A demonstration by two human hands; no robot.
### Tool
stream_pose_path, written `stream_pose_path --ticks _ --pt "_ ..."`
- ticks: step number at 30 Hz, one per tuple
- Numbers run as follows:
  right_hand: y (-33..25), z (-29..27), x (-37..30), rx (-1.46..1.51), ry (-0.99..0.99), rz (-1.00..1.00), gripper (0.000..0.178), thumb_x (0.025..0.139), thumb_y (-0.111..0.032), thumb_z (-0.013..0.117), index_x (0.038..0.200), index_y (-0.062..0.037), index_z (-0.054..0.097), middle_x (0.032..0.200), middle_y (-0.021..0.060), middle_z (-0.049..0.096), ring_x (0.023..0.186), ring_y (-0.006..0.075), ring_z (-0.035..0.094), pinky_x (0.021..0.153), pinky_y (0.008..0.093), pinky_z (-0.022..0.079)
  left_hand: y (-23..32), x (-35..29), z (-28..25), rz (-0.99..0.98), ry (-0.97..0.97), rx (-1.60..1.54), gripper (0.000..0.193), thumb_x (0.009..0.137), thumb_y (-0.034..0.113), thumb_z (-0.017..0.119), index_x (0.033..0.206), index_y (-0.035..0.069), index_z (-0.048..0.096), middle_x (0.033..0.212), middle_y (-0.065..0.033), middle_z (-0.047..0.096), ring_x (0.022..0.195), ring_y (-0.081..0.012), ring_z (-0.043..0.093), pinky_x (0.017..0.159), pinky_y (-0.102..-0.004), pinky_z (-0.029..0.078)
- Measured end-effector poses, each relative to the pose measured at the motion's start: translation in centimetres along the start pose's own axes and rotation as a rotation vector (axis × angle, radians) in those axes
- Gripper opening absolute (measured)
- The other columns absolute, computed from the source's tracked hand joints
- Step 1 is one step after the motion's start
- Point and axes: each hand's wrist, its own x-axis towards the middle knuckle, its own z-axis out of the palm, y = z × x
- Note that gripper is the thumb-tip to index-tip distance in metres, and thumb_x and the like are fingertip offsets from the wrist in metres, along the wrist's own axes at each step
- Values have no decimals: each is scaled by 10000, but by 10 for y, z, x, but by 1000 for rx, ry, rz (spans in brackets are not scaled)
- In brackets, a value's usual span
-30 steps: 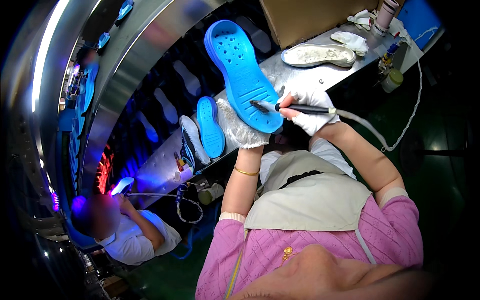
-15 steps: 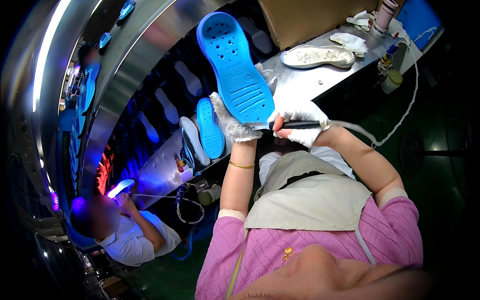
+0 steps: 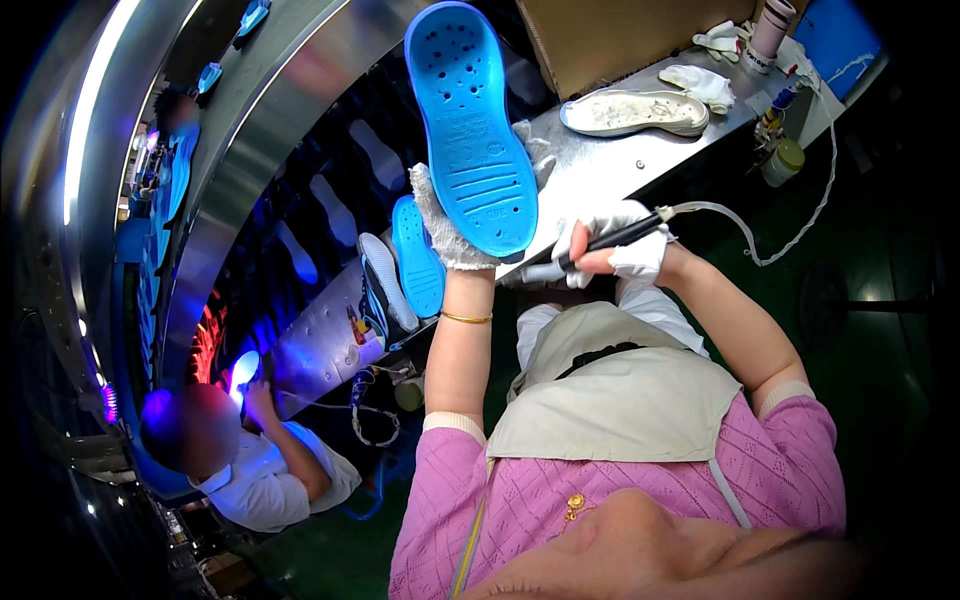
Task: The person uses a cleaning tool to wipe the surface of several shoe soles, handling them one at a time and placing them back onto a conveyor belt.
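A large blue shoe sole (image 3: 483, 160) with small holes at its far end and ridges near its heel rests in my gloved left hand (image 3: 447, 225). The fingers wrap both long sides of it, and its inner face is turned up. My right hand (image 3: 618, 245), in a white glove with bare fingertips showing, grips a black-handled brush (image 3: 628, 232) joined to a clear hose. The brush tip points left, just below the sole's heel and apart from it. Left of my left hand, a second blue sole (image 3: 418, 262) lies beside a dark shoe upper with a grey sole-side (image 3: 386, 280).
On the metal bench (image 3: 610, 170) lie a white sole (image 3: 636, 113) and a white glove (image 3: 702, 86). A cardboard box (image 3: 640, 45) stands behind them. Several soles ride the dark conveyor (image 3: 335, 210) at left. A co-worker (image 3: 270, 470) sits at lower left holding a glowing sole (image 3: 243, 372).
The brush has come away from the sole's heel as my right hand moved down and tilted it. My left hand has shifted slightly left, turning the sole more upright.
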Motion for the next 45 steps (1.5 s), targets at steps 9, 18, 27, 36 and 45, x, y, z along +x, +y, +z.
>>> stream_pose_path --ticks 9,18,27,36,45 --pt "-1 -5 23 -665 18 -579 177 721 54 670 847 -52 603 949 93 619 879 223 619 806 323 505 11 8 -5 -119 244 118 669 930 527 515 1327 -12 492 1230 -232 601 1043 -368 637 913 -490 534" --pt "-34 -23 26 -487 -106 -26 124 725 23 695 819 -52 663 884 56 683 876 167 643 795 293 514 10 26 -3 -391 401 454 476 925 406 599 1144 -16 629 1043 -175 686 878 -285 684 818 -397 571" --pt "-37 -31 27 -709 -69 -64 110 716 -18 694 803 -68 651 868 53 668 874 189 637 802 309 496 9 31 8 -509 445 636 413 919 379 629 1129 24 636 1010 -144 691 841 -246 685 760 -362 583" --pt "-52 -52 18 -731 -53 -91 129 711 -4 717 797 -51 634 849 54 652 850 183 630 780 295 502 8 28 9 -537 419 640 499 871 460 666 1146 44 646 1011 -163 689 850 -277 692 728 -403 596" --pt "-16 -11 11 -526 314 -261 91 819 3 701 869 -42 640 879 37 668 784 100 603 722 253 502 -17 2 -2 -205 211 48 702 950 580 418 1351 6 474 1251 -218 598 1062 -369 631 933 -495 522"
